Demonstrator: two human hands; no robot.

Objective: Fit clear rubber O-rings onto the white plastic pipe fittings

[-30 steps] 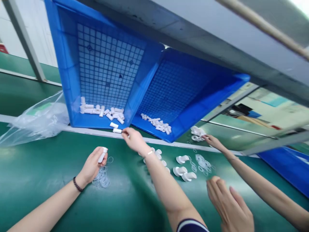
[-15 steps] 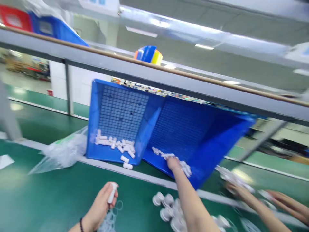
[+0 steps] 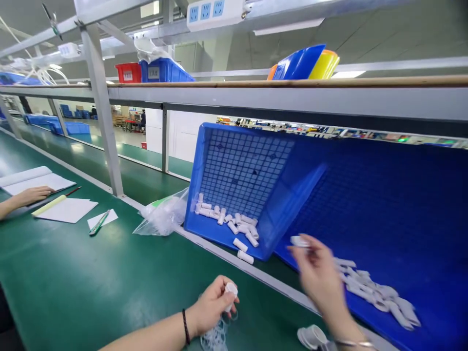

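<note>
My left hand (image 3: 210,308), with a dark bracelet at the wrist, is closed around a short white plastic tube (image 3: 231,289) above the green table. Below it lies a tangle of thin translucent rings (image 3: 215,337). My right hand (image 3: 321,275), slightly blurred, pinches a small white plastic fitting (image 3: 300,241) in front of the blue bins. White plastic parts (image 3: 376,295) lie in the right blue bin (image 3: 438,243). The left blue bin (image 3: 215,237) holds several white tubes (image 3: 239,224). White flanged pieces (image 3: 312,336) rest below my right hand.
A clear plastic bag (image 3: 164,214) sits left of the bins. Farther left are a cutter knife (image 3: 99,223), a notepad (image 3: 68,209) and another person's hand (image 3: 34,196) by an open notebook (image 3: 54,181). A shelf beam (image 3: 256,95) crosses above the bins.
My right hand has come out of the right bin and moved up and left, now with a white fitting. The view has turned left; the tube in my left hand now shows its round end.
</note>
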